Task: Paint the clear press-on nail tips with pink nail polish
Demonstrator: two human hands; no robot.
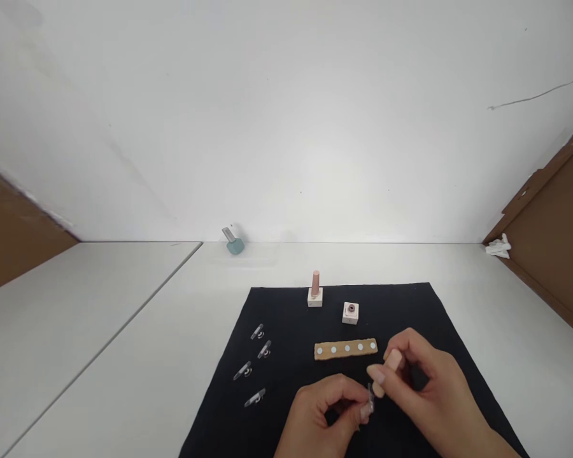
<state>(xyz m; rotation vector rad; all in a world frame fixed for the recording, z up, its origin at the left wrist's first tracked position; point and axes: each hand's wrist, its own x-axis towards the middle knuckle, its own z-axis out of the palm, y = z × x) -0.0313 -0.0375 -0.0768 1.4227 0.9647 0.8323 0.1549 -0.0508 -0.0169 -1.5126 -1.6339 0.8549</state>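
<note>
My left hand [322, 413] pinches a small clear nail tip [371, 397] between thumb and fingers, low on the black cloth. My right hand [434, 388] grips a pale pink nail polish cap [393, 360], tilted, with its lower end right beside the nail tip. Whether the brush touches the nail tip I cannot tell. Beyond the hands, an uncapped square polish bottle [350, 313] shows its dark round mouth. A cardboard strip [340, 350] with a row of several white dots lies between that bottle and my hands.
Several more clear nail tips [255, 397] on small round bases lie on the left of the black cloth [286, 312]. A capped pink polish bottle [315, 296] stands at its back edge. Farther back a teal bottle [235, 245] leans by the white wall; crumpled white tissue [499, 247] lies at right.
</note>
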